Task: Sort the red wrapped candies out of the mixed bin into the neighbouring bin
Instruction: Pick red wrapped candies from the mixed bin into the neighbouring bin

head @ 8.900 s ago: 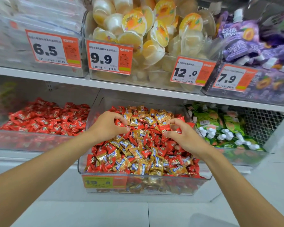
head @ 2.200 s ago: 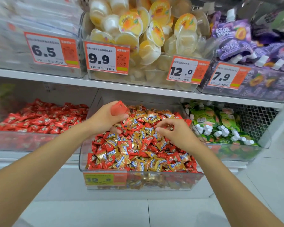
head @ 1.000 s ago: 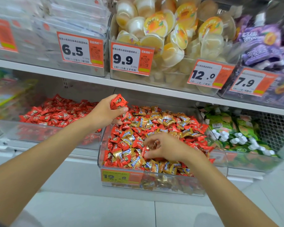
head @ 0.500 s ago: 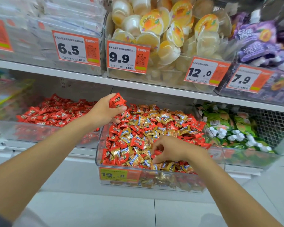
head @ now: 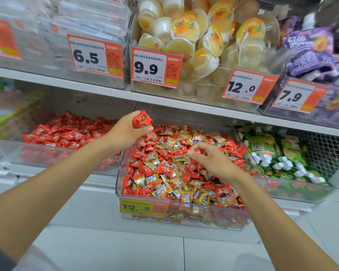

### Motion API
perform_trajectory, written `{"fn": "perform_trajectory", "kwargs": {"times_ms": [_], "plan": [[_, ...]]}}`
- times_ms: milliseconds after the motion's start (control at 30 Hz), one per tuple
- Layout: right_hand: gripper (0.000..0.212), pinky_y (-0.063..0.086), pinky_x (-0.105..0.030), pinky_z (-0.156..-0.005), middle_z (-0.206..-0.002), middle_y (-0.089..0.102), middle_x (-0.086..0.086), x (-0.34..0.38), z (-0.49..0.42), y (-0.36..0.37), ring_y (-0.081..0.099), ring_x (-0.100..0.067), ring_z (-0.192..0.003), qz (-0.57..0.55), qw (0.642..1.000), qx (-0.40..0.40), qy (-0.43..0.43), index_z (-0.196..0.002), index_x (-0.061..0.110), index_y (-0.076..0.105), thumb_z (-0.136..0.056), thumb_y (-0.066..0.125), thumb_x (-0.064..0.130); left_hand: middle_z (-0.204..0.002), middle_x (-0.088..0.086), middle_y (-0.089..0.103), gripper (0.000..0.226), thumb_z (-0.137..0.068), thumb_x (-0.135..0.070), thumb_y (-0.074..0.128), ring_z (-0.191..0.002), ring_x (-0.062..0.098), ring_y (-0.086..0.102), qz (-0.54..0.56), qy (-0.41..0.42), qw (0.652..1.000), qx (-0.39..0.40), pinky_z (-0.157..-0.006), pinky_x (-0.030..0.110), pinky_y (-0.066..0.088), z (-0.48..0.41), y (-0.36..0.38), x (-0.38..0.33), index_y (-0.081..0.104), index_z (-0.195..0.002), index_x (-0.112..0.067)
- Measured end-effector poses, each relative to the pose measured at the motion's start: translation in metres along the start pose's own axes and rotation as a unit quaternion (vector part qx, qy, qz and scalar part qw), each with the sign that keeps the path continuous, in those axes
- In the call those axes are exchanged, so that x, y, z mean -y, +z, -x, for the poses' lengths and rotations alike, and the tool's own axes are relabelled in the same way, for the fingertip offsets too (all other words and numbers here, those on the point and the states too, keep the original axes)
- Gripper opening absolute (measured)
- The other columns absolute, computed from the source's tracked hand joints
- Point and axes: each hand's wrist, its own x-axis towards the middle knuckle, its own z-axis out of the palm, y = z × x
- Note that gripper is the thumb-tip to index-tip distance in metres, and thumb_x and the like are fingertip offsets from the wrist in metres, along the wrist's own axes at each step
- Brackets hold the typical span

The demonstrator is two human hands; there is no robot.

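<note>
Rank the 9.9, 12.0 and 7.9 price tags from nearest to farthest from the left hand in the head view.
1. 9.9 price tag, upper shelf, just above the left hand.
2. 12.0 price tag, same shelf, further right.
3. 7.9 price tag, far right.

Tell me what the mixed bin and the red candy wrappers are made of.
The mixed bin: clear, glossy rigid plastic, probably acrylic; candies show through its front wall. The red candy wrappers, like those the left hand holds: thin crinkled film, plastic or foil-lined, with shiny creases and dark print.
</note>
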Motion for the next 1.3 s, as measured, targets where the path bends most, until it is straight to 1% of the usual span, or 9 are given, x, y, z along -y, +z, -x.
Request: {"fn": "perform_trajectory", "kwargs": {"times_ms": [133,267,367,433,600,833,1000,1200,1300], "plan": [[0.012,0.042,-0.021,-0.045,-0.08,0.062,-0.007,0.003,-0.004,0.006,0.066,-0.008,-0.063,-0.019,1.0,0.002,-0.01,-0.097,0.007,0.055,-0.093,0.063,0.015,-0.078,0.001,0.054,0.01,-0.09,-0.021,0.066,-0.055,0.005,0.058,0.007,0.001,1.0,0.001,-0.054,0.019,0.054,0.0,-0.001,0.001,0.056,-0.092,-0.021],[0.013,0.038,-0.019,-0.046,-0.083,0.062,-0.008,0.0,-0.008,0.025,0.048,-0.007,-0.05,0.11,0.992,0.022,-0.049,-0.107,0.023,0.066,-0.094,0.063,0.021,-0.078,0.001,0.053,0.011,-0.09,-0.02,0.066,-0.058,0.007,0.058,0.011,-0.001,1.0,0.002,-0.056,0.022,0.055,0.0,-0.001,0.002,0.057,-0.095,-0.017],[0.022,0.047,-0.024,-0.071,-0.105,0.06,-0.001,-0.001,-0.014,0.043,0.058,-0.015,-0.086,0.234,0.968,0.053,-0.071,-0.107,0.025,0.066,-0.087,0.071,0.033,-0.075,-0.001,0.052,0.011,-0.09,-0.021,0.066,-0.057,0.006,0.057,0.016,-0.002,1.0,0.006,-0.059,0.026,0.057,0.0,-0.001,0.003,0.057,-0.094,-0.019],[0.021,0.044,-0.026,-0.073,-0.105,0.056,0.002,-0.004,-0.017,0.051,0.053,-0.014,-0.085,0.275,0.956,0.071,-0.077,-0.101,0.023,0.064,-0.085,0.073,0.034,-0.076,-0.001,0.053,0.011,-0.09,-0.02,0.066,-0.058,0.005,0.057,0.019,0.0,1.0,0.008,-0.058,0.025,0.056,0.0,-0.002,0.003,0.056,-0.094,-0.019],[0.017,0.033,-0.017,-0.043,-0.066,0.051,0.01,0.002,-0.018,0.042,0.039,-0.002,-0.044,0.108,0.992,0.039,-0.058,-0.093,0.012,0.048,-0.093,0.063,0.02,-0.081,0.003,0.056,0.011,-0.09,-0.019,0.066,-0.067,0.011,0.06,0.045,-0.001,0.999,0.006,-0.058,0.024,0.056,0.003,-0.004,0.002,0.058,-0.096,-0.018],[0.016,0.031,-0.023,-0.046,-0.068,0.051,0.001,0.014,-0.029,0.068,0.035,-0.012,-0.046,0.09,0.986,0.088,-0.105,-0.107,0.021,0.067,-0.097,0.056,0.016,-0.091,0.011,0.057,0.014,-0.09,-0.016,0.065,-0.081,0.02,0.058,0.087,-0.008,0.996,-0.025,-0.054,0.021,0.055,0.011,-0.012,-0.001,0.058,-0.102,-0.014],[0.024,0.053,-0.034,-0.08,-0.116,0.063,0.005,0.002,-0.043,0.073,0.061,-0.011,-0.087,0.331,0.936,0.043,-0.109,-0.116,0.026,0.068,-0.098,0.053,0.03,-0.099,0.019,0.059,0.018,-0.09,-0.017,0.065,-0.088,0.024,0.061,0.088,-0.02,0.996,-0.027,-0.052,0.02,0.054,0.014,-0.021,0.002,0.057,-0.106,-0.01],[0.013,0.035,-0.02,-0.044,-0.06,0.056,0.01,0.011,-0.036,0.05,0.039,-0.003,-0.04,0.135,0.984,-0.046,-0.101,-0.095,0.022,0.071,-0.091,0.066,0.033,-0.093,0.01,0.057,0.014,-0.09,-0.017,0.065,-0.084,0.018,0.061,0.092,-0.023,0.995,-0.03,-0.052,0.02,0.054,0.017,-0.027,0.006,0.057,-0.101,-0.013],[0.029,0.044,-0.02,-0.059,-0.085,0.064,0.01,0.017,-0.03,0.073,0.053,-0.002,-0.064,0.165,0.981,0.024,-0.103,-0.104,0.023,0.071,-0.083,0.072,0.043,-0.091,0.007,0.058,0.013,-0.09,-0.017,0.065,-0.083,0.016,0.062,0.091,-0.019,0.995,-0.031,-0.053,0.021,0.054,0.017,-0.028,0.006,0.058,-0.101,-0.014]]}}
